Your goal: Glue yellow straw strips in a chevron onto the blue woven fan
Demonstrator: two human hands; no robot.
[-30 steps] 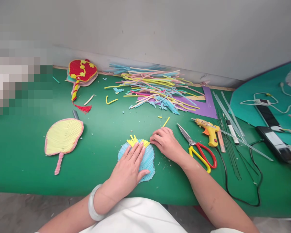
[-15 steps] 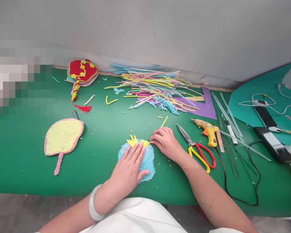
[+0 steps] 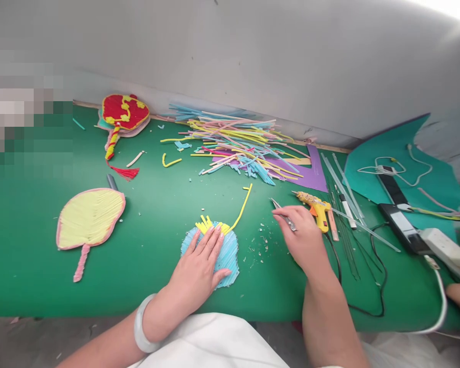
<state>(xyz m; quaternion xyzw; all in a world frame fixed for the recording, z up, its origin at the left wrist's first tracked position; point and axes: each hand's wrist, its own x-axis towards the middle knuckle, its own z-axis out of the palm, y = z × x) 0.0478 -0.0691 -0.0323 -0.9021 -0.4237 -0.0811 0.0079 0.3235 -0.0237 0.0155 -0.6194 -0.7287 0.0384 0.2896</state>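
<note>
My left hand [image 3: 201, 266] lies flat, fingers stretched out, on a rounded blue piece made of side-by-side strips [image 3: 229, 258]. Short yellow strips [image 3: 205, 224] fan out along its top edge, partly under my fingertips. From there a longer yellow strip [image 3: 243, 207] runs up and right across the table. Off to the right, my right hand [image 3: 301, 235] is closed around the scissors [image 3: 290, 223]. Their metal tip and pivot show past the fingers; the red and yellow handles are hidden behind the hand.
A yellow glue gun [image 3: 320, 213] lies right of my right hand, its black cord curving down. At the back is a pile of coloured strips [image 3: 237, 135]. Left are a yellow leaf-shaped fan [image 3: 92, 217] and a red fan [image 3: 124, 112]. A power strip [image 3: 402, 227] sits right.
My right hand has left the blue piece's edge, moved right and taken hold of the scissors. The long yellow strip now shows uncovered. My left hand stays on the blue piece; the view has shifted slightly.
</note>
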